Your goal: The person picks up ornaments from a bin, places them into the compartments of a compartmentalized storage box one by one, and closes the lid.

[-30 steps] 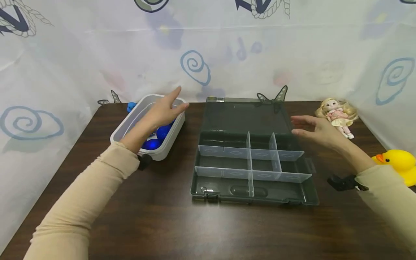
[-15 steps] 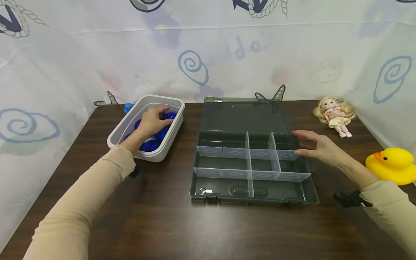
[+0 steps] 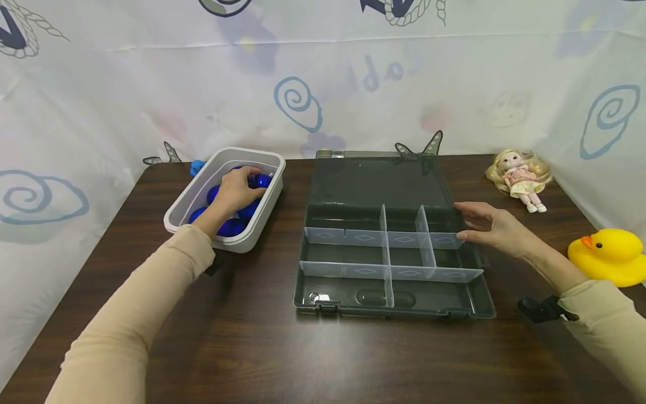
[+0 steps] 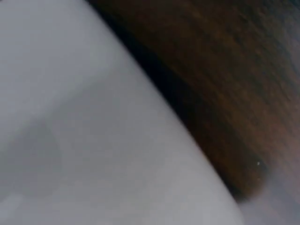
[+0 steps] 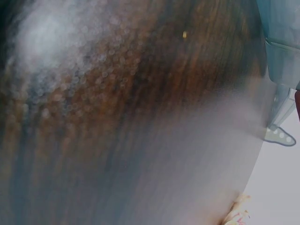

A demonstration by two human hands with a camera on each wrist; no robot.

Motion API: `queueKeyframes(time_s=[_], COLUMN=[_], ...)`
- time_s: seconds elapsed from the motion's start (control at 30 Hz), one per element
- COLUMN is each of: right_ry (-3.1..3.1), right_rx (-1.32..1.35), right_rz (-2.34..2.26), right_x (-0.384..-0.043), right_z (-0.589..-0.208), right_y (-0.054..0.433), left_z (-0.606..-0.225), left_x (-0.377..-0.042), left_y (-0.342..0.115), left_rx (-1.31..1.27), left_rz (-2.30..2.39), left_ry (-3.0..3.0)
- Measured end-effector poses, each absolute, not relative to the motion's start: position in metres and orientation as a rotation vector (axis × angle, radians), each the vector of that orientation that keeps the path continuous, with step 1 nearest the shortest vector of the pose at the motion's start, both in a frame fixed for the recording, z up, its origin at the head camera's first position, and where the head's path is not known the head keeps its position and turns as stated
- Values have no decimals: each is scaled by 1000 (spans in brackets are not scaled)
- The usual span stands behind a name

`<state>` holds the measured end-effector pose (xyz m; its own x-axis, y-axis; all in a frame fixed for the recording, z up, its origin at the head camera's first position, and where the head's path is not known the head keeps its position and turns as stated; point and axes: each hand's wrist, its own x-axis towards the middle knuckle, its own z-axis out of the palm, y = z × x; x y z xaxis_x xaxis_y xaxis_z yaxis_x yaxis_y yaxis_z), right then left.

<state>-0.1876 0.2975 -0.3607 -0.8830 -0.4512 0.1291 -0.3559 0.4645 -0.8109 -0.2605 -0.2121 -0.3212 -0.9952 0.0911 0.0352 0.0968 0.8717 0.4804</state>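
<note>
On the tabletop point(image 3: 252, 348), at ten o'clock, likely light, slippery balls point(image 3: 232, 227) are best pinched midway, left hand point(image 3: 233, 189) grip being unclear, right hand point(image 3: 497, 229) fingers parted

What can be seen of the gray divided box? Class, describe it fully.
The gray, see-through divided box looks plastic and lies flat on the brown table, its lid opened toward the back. Pale dividers marked with diamonds form three rows of compartments; latches show along the front. The right hand is at its right edge; contact is unclear.
</note>
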Motion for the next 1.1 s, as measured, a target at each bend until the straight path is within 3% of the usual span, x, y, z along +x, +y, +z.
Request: queueKeyframes(time_s=[0.37,0.7,0.9,1.1], right_ry=[2583,2575,2566,2569], right_rx=[-718,-753,-731,-675], right_rz=[-1423,-1440,-1445,-1404], right_x=[-187,-189,-189,-190], right_z=[-359,-358,-359,-358], right_y=[300,297,297,297], left_z=[-273,-270,-276,-289], left_x=[-231,-219,-222,-226], left_y=[-191,-80,-13,31], left_rx=[-88,-594,-913,-1008], left_rz=[-1333,-1643,-1456,-1329], left_ry=[-2770,-2835,-2941,-3017])
